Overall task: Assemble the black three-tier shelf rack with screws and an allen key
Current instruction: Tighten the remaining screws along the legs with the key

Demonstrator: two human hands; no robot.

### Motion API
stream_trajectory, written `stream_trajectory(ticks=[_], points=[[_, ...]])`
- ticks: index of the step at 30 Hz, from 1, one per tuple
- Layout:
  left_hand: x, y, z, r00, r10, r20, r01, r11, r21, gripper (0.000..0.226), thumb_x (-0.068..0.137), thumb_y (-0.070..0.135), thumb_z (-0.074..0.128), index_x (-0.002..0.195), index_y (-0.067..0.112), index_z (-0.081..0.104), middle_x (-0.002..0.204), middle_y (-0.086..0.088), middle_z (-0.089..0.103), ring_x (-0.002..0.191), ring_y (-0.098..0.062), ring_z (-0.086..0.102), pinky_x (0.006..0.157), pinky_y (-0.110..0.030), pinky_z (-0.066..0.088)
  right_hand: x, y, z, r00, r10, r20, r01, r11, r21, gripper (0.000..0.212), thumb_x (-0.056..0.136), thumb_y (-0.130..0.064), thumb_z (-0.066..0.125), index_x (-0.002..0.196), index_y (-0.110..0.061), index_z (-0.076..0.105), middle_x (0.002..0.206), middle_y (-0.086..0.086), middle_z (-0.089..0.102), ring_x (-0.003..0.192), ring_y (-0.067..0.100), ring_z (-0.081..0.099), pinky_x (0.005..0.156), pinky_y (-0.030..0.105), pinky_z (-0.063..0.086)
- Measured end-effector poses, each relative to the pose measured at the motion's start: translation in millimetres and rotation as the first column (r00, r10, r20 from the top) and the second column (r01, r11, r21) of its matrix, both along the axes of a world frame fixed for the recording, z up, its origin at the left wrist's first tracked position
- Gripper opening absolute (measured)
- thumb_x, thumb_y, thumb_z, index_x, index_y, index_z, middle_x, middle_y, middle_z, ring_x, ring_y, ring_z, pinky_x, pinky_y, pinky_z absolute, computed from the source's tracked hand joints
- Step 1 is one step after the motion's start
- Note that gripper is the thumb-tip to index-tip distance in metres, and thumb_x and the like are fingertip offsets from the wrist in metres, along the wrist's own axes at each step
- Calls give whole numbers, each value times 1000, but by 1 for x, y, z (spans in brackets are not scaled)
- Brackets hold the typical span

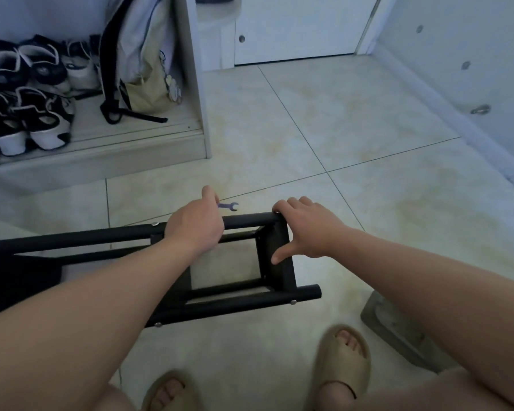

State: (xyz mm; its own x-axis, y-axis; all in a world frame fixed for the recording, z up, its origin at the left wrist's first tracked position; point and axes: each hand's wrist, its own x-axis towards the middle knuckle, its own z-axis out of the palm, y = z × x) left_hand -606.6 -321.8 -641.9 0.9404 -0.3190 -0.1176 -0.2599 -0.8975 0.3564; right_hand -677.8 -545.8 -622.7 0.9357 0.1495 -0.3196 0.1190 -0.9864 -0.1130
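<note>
Head view — left hand (195, 223) is gripping the rack (244, 305) by its top tube, spanner (230, 206) alongside; right hand (306, 232) is clasping the end corner — bracing it square before tightening seems wise.

Black rack (244, 222), beige slippers (343, 360)

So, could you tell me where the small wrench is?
Head view, mid-frame: the small wrench is just beyond the rack's far rail, right by the left hand.
</note>
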Motion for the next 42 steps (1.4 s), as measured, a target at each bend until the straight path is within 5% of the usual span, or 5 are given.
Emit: stream_trajectory(ticks=[10,24,33,37,42], points=[[-35,12,-12,978,-92,-186,96,995,11,7,102,15,35,102,22,38,78,-6,60,66,-24,59,53,-37,41,-40,4,-10,998,-53,-32,57,989,134,28,99,-26,62,123,-15,52,121,2,59,112,27,51,85,42,47],[-63,-2,-89,743,-153,-652,363,910,200,15,99,11,37,112,11,43,92,-6,53,76,-18,49,67,-34,42,-76,0,-107,943,3,-334,62,981,182,29,89,-12,68,106,-18,45,107,3,59,87,25,50,68,38,40],[-60,-5,-108,713,-165,-681,414,883,220,24,98,12,39,121,8,46,108,-10,53,93,-26,51,76,-35,42,-70,-7,-115,957,89,-276,-70,994,79,74,77,-57,80,128,-20,40,125,-1,50,111,25,52,84,39,48],[-51,-11,-120,747,-142,-650,300,944,138,24,95,9,43,112,9,60,109,-10,63,93,-26,58,76,-36,49,-57,-13,-117,974,182,-132,-189,981,-44,134,60,-89,65,160,-19,10,163,4,16,146,31,22,118,44,29],[-34,-23,-142,686,-115,-719,81,993,-82,15,93,12,59,90,19,72,80,4,68,78,-14,65,62,-22,47,-45,-18,-137,941,302,-155,-311,949,-40,144,60,-101,39,161,-12,-13,167,4,-24,155,23,-20,125,46,-2]])
